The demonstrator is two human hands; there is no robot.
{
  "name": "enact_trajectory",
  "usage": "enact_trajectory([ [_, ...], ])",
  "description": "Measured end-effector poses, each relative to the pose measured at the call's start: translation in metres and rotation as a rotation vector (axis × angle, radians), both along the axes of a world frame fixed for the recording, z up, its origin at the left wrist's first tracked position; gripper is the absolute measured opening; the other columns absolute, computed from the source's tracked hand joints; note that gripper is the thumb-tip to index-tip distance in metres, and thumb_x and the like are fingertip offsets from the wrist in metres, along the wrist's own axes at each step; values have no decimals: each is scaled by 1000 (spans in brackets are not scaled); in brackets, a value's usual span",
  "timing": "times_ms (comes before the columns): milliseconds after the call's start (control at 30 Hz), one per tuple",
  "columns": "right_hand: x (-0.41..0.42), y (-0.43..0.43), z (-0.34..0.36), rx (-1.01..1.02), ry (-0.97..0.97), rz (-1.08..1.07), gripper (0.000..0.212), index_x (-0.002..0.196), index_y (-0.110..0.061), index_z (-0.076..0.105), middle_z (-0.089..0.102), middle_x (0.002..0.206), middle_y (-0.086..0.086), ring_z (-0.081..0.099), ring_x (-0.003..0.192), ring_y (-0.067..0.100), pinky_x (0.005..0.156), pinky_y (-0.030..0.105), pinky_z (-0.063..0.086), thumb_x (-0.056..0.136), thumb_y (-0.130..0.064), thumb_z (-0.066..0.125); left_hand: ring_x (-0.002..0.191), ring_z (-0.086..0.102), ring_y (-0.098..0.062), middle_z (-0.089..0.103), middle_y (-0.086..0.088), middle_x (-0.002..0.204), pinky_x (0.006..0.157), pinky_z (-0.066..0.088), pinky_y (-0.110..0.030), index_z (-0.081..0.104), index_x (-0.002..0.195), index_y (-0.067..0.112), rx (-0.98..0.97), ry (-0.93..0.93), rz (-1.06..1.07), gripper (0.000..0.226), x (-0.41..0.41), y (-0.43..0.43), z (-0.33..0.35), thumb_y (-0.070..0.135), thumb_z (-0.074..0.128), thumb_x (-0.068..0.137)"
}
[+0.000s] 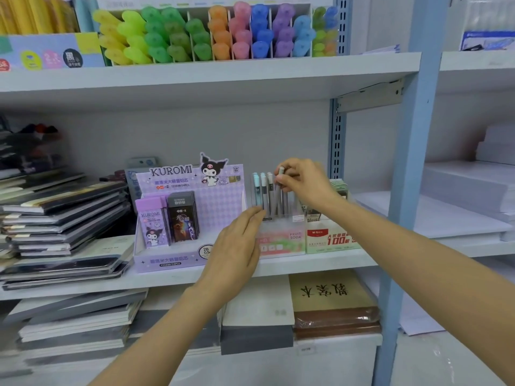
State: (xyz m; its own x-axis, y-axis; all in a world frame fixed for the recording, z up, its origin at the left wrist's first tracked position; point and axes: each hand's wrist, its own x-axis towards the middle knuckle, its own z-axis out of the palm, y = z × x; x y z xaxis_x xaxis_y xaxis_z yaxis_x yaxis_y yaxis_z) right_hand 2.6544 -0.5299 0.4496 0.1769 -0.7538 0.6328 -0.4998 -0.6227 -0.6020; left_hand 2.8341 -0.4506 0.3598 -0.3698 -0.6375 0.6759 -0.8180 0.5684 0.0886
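The right hand reaches in from the right and pinches the top of a grey pen between thumb and curled fingers. The pen's pale cap shows just above the fingertips. The pen stands nearly upright in a clear pen box, on the right side of the row of other pens, which have pale blue and white caps.

The left hand lies flat with its fingers straight and together. The fingertips touch the upper left corner of the clear pen box and the hand grips nothing.

The clear pen box sits at the near edge of the middle shelf and has a pink and green label on its front. Just to its left stands a purple Kuromi display box, which holds a purple lead case and a black lead case side by side. Just to the right of the pen box is a white and green carton with red print.

Slanting stacks of notebooks fill the left end of the shelf. On the shelf above, coloured highlighters stand in a divided tray. Below lies a brown book with black characters. A blue upright post runs down on the right, with stacks of white paper beyond it.
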Motion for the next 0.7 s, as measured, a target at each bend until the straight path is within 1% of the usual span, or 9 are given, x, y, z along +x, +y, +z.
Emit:
enact_trajectory([
  [133,-5,-6,6,10,85,6,10,98,-2,67,74,84,11,72,81,21,81,37,59,93,-9,61,131,42,-18,33,-1,152,106,38,-33,36,146,13,-11,-7,3,52,2,0,-1,7,47,96],
  [200,-4,-8,6,42,67,35,10,102,-4,64,73,84,11,71,83,21,79,34,59,92,-8,62,128,43,-19,33,-1,152,105,38,-31,36,146,14,-15,1,6,51,1,1,-1,8,46,96],
  [267,0,-11,4,44,44,28,17,106,-11,57,70,83,11,71,80,23,75,33,59,91,-8,63,127,44,-20,33,-2,152,105,37,-31,37,146,14,-19,3,6,50,1,1,-2,7,46,96],
  [333,4,-14,2,11,49,-5,17,102,-14,56,67,87,11,69,77,23,72,34,60,89,-7,65,127,44,-20,33,-2,152,104,38,-32,36,146,14,-23,-1,7,51,1,1,-3,7,46,96],
  [433,9,-21,2,-41,197,-95,13,99,-11,65,67,91,6,65,79,19,80,35,57,86,-8,69,127,44,-20,32,-2,153,104,39,-33,35,146,14,-17,-1,7,52,1,0,-3,7,46,96],
  [533,11,-22,3,-61,290,-140,23,110,-10,69,66,90,2,61,81,15,87,34,54,87,-10,69,129,41,-19,29,-2,154,105,37,-32,32,148,14,-14,-7,8,54,1,0,-2,7,45,96],
  [600,11,-15,2,-98,269,-145,30,119,-11,66,65,91,0,60,81,12,85,29,53,89,-13,67,135,37,-18,27,-1,156,108,35,-33,28,151,15,-14,-14,2,56,2,1,-2,8,44,97],
  [633,10,-9,2,-131,236,-141,30,120,-12,65,65,92,-1,60,81,11,82,26,52,91,-14,65,137,34,-17,26,-2,157,109,35,-34,26,151,15,-20,-16,2,58,2,2,-2,8,44,97],
  [700,11,9,-2,-217,153,-103,23,115,-14,67,66,92,-2,60,80,10,75,21,49,93,-17,62,134,37,-19,27,-5,156,107,37,-34,28,151,14,-48,2,18,58,3,9,-6,7,46,96],
])
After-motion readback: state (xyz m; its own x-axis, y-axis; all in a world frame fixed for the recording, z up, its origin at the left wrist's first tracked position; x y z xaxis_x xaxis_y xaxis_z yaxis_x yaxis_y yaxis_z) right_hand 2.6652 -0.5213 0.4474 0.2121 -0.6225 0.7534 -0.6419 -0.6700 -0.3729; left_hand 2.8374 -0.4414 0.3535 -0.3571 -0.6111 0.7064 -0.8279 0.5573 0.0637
